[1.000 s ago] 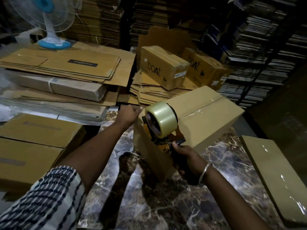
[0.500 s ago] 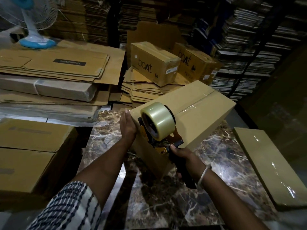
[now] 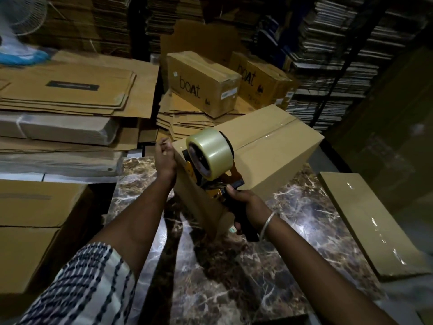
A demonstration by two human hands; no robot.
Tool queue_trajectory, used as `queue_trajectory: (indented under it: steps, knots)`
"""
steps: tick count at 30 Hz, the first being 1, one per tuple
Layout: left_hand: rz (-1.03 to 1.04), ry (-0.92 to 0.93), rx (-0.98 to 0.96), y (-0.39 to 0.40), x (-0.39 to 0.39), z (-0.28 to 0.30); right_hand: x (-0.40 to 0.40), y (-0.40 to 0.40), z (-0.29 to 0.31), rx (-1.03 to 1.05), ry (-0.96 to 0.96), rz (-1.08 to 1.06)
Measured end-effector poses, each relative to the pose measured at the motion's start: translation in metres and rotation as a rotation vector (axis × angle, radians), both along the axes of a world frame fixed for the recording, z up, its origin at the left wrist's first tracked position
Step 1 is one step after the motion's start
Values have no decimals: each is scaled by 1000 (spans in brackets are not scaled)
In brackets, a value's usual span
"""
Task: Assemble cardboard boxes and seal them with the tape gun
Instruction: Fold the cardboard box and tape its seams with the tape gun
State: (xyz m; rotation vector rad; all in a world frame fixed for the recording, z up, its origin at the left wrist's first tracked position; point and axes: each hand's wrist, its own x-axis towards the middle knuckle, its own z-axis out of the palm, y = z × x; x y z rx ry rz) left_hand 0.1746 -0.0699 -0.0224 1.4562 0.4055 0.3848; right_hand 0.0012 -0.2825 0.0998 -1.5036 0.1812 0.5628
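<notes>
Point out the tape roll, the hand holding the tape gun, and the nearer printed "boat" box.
tape roll (image 3: 212, 152): head view, on its clear outer band.
right hand (image 3: 246, 205): head view, on the back of the hand gripping the tape gun handle.
"boat" box (image 3: 187, 86): head view, on its printed side face.

On the marbled surface (image 3: 293, 231) a plain cardboard box (image 3: 269, 156) sits tilted. The left hand (image 3: 165, 158) presses its near left edge; the right hand (image 3: 246, 207) grips the tape gun (image 3: 210, 158) against the box's near end. Printed boxes (image 3: 201, 83) stand behind.
</notes>
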Motion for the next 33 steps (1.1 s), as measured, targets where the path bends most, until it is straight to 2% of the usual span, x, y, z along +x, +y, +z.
queue_trajectory:
  steps: [2,4,6,9,15,19,29,33]
  knots:
    - [50,-27,65,4,4,-1,6,3,-1,6,2,-13]
    - [94,-36,236,7,3,-2,12,7,-3,15,12,-32]
    - [92,-124,374,7,-7,-3,17,8,-6,33,30,-26]
    - [-111,-253,446,14,-22,-6,20,9,-5,80,73,0]
    - [-470,-253,732,43,-28,3,15,16,9,66,114,-1]
    - [-539,-217,798,51,-27,9,12,18,16,87,116,6]
    - [-500,-219,911,49,-22,5,-8,1,7,-55,20,-34]
    - [-493,-148,918,45,-24,3,-30,-20,-2,-96,-27,-57]
